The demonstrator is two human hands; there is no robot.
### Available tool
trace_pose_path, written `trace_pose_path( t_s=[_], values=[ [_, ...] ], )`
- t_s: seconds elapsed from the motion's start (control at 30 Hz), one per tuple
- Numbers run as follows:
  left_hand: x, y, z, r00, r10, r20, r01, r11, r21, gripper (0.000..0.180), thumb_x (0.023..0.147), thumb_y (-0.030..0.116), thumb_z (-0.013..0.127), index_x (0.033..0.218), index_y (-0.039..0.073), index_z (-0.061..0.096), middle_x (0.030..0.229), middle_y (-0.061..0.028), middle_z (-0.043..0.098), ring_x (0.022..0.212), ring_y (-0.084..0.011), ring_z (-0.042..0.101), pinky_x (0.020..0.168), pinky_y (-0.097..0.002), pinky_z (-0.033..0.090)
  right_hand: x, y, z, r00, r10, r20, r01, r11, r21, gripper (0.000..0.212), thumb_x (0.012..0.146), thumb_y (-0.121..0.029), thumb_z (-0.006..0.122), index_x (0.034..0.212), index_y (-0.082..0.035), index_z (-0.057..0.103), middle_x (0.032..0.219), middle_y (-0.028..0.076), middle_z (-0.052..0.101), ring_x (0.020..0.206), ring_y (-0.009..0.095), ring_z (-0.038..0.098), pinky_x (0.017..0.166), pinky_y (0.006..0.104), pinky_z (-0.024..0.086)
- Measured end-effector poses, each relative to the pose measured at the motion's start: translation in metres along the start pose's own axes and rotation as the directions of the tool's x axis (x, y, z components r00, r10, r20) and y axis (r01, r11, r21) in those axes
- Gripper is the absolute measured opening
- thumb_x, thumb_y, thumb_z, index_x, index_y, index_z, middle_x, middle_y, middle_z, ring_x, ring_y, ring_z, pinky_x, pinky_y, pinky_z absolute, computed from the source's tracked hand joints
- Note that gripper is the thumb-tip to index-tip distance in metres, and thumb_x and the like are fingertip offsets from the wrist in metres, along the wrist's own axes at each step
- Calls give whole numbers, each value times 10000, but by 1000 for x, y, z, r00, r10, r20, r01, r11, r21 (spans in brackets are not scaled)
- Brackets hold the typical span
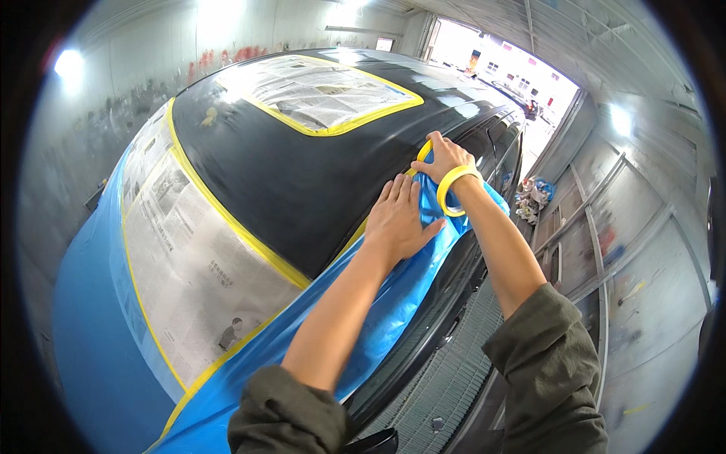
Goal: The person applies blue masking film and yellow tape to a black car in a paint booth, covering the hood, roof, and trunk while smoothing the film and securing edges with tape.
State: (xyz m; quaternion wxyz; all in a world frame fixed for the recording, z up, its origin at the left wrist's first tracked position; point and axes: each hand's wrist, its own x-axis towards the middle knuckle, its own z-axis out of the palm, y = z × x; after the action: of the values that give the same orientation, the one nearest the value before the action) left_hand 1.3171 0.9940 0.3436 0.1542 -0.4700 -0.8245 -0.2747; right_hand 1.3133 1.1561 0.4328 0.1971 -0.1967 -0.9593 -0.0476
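My left hand (397,219) lies flat with its fingers stretched out, pressing along the side edge of the black car roof (280,189), where yellow tape joins a blue plastic sheet (393,318). Just beyond it, my right hand (448,157) grips a roll of yellow masking tape (426,151) at the same edge. A second yellow tape roll (445,195) hangs round my right wrist like a bangle. From the roof edge the blue sheet drapes down in folds over the car's side.
Yellow-bordered newspaper (189,250) covers the windshield, and another taped newspaper patch (325,94) lies on the roof. Dark side windows (423,340) run below my arms. A metal-framed wall (628,265) stands at right, with a bundle of crumpled material (534,198) beside it. A bright doorway (522,68) opens at the far end.
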Motion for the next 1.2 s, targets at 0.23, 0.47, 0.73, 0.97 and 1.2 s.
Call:
trace_pose_path(
  t_s=[0.23, 0.47, 0.73, 0.97, 1.2],
  values=[
    [-98, -4, -31, 1000, -11, -3, 11, 999, 44, 908, 985, 718, 422, 1566, 22, 376, 1643, -178, 355, 1543, -333, 298, 1287, -438, 203, -7, 19, -18, 992, -94, 90, 95, 995, -4, 815, 840, -574, 774, 1437, -104, 480, 1248, 165, 694, 1147, 347, 688, 956, 432, 561],
    [-106, -5, -40, 999, -47, 24, 47, 999, 18, 840, 1015, 662, 401, 1582, 43, 362, 1653, -154, 345, 1552, -309, 278, 1294, -421, 186, -9, 28, -21, 982, -86, 171, 60, 986, 156, 967, 794, -463, 764, 1565, -60, 341, 1409, 223, 604, 1253, 392, 622, 1074, 437, 495],
    [-104, -5, -36, 999, 5, -32, -3, 999, 40, 767, 1047, 586, 418, 1558, 14, 390, 1625, -185, 385, 1536, -321, 314, 1286, -426, 210, -35, 42, -29, 987, -36, 158, -8, 963, 270, 1034, 694, -508, 799, 1541, -68, 403, 1432, 214, 586, 1302, 381, 588, 1126, 427, 459],
    [-106, -5, -40, 996, 24, -84, -23, 1000, 12, 718, 1036, 514, 497, 1507, -25, 449, 1588, -217, 429, 1510, -327, 366, 1270, -429, 253, -61, 53, -26, 980, -56, 190, 12, 974, 228, 1059, 696, -496, 849, 1548, -85, 373, 1462, 221, 553, 1332, 397, 553, 1157, 461, 431],
    [-105, -6, -39, 998, 20, -53, -18, 999, 27, 785, 1045, 615, 388, 1537, 4, 414, 1611, -198, 400, 1524, -322, 339, 1284, -432, 222, -81, 67, -39, 994, -45, -102, 66, 976, 210, 982, 740, -470, 835, 1529, -68, 410, 1410, 215, 573, 1351, 386, 505, 1165, 469, 400]
  ],
)
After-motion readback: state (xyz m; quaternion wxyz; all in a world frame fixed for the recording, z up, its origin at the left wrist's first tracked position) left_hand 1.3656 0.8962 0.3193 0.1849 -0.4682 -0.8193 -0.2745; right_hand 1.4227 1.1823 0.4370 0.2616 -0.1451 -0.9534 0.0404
